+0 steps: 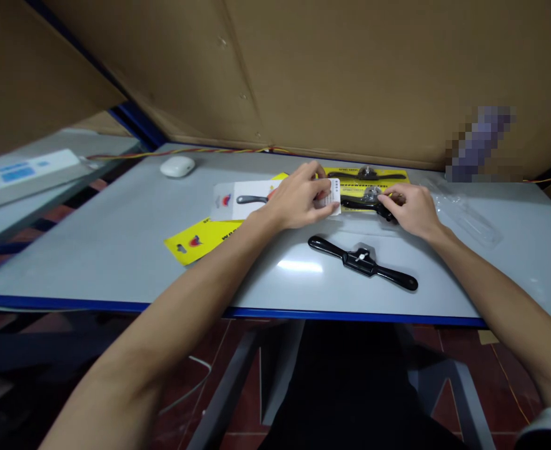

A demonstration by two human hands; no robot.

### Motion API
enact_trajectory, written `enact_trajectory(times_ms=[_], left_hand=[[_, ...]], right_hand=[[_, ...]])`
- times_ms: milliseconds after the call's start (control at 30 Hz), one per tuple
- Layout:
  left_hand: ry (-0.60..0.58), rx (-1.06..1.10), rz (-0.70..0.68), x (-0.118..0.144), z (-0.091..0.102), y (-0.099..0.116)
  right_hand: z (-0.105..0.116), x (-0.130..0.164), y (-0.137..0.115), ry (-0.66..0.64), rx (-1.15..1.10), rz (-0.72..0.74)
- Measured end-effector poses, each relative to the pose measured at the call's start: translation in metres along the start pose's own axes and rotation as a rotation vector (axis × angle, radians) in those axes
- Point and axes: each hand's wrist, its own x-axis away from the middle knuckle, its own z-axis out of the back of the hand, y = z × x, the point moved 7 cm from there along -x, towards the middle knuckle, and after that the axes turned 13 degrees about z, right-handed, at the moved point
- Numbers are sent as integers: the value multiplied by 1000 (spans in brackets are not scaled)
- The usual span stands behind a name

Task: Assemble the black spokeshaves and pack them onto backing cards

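Observation:
A loose black spokeshave lies on the table near its front edge, between my forearms. My left hand is closed over the right end of a white card printed with a picture of a black-handled tool. Under that card rests a yellow backing card. With thumb and fingers together, my right hand grips a second black spokeshave in clear plastic by its right side. Behind it lies another spokeshave on a yellow card.
Clear plastic packaging lies right of my right hand. A white mouse-like object sits at the back left. Twisted wires run along the cardboard wall. At far left is a white power strip. A blurred purple object stands back right.

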Motion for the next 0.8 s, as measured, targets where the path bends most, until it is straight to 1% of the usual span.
enact_trajectory(times_ms=[167, 400, 567, 800], left_hand=[[-65, -11, 71, -1, -2, -2], [-70, -5, 90, -3, 1, -1], [-102, 9, 108, -4, 1, -3], [-119, 45, 84, -3, 0, -1]], right_hand=[[-1, 0, 6, -8, 19, -10], [-3, 0, 6, 1, 48, 18], [-3, 1, 5, 18, 72, 27], [-2, 2, 4, 32, 67, 53]])
